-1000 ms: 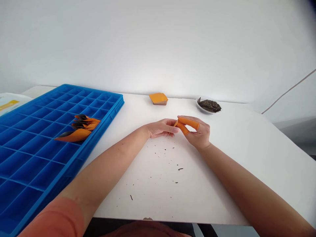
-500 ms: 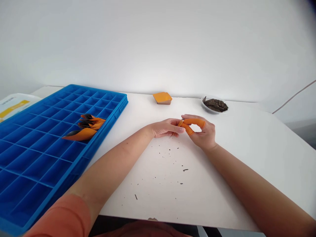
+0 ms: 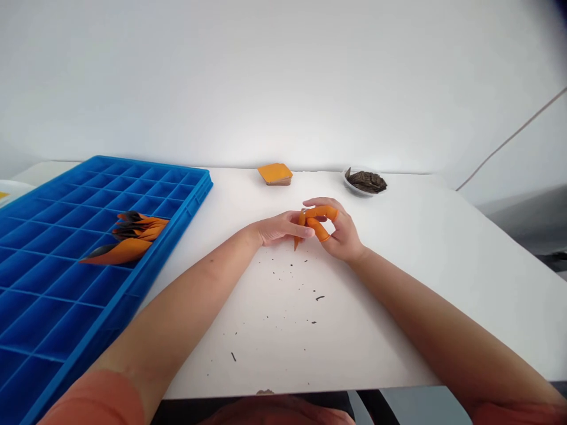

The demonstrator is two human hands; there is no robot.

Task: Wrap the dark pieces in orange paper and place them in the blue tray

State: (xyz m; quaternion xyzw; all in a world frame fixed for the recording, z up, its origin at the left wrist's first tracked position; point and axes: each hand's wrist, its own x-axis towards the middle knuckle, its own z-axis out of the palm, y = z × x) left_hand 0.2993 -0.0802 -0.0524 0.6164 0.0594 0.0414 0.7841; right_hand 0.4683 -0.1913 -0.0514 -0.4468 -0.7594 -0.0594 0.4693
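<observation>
An orange paper cone [image 3: 297, 241], its pointed tip hanging downward, is held between both hands above the white table. My left hand [image 3: 283, 228] is closed around its left side, thumb toward the front. Orange finger cots cover the thumb and index finger of my right hand [image 3: 343, 230], which pinch the upper part of the cone; the fingers bend into a ring. Most of the cone is hidden by the fingers. Behind the hands lies a stack of orange square sheets [image 3: 275, 173]. To its right a clear bowl [image 3: 352, 188] holds dark brown flat strips [image 3: 367, 182].
A blue divided tray [image 3: 53, 251] fills the left side. Several orange cones with dark insides [image 3: 117, 251] lie in its right-hand compartments. Dark crumbs and slivers [image 3: 319, 298] are scattered over the white table [image 3: 376, 330]. A white wall stands behind, with a cable [image 3: 509, 139] at right.
The view has shifted, so the tray, stack and bowl appear farther left. The cone's tip now shows more below my fingers. Both hands keep their hold on it.
</observation>
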